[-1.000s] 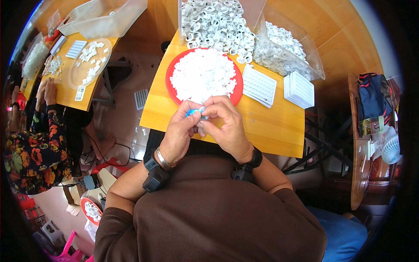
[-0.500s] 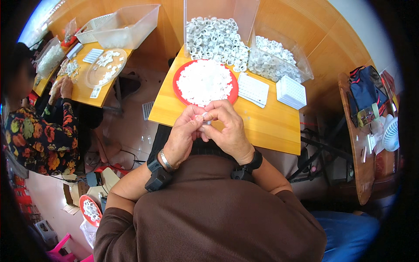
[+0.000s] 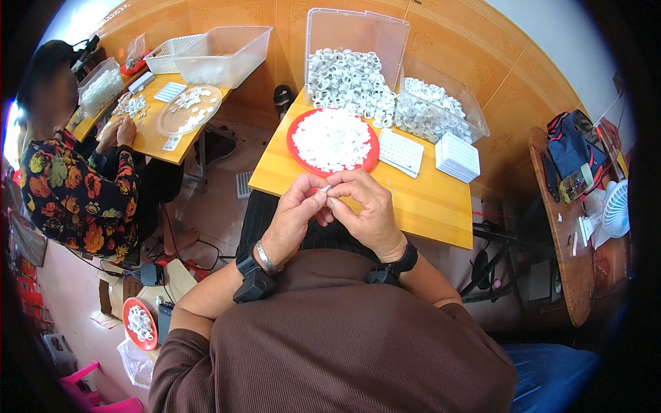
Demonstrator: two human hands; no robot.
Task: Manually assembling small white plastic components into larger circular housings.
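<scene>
My left hand and my right hand meet in front of my chest, fingertips pinched together on a small white part over the near edge of a small yellow table. Just beyond the hands sits a red plate heaped with small white pieces. Behind it stands a clear bin full of white rings, and to its right a clear bag of more white parts. Two white gridded trays lie right of the plate.
A person in a flowered top works at another yellow table on the left, with a clear round dish and plastic tubs. A second red plate lies on the floor. A brown side table with a bag and small fan stands right.
The view has tilted up, showing more of the room and the person on the left. My hands stay together at the table edge; the blue bit seen between the fingers earlier is no longer visible.
</scene>
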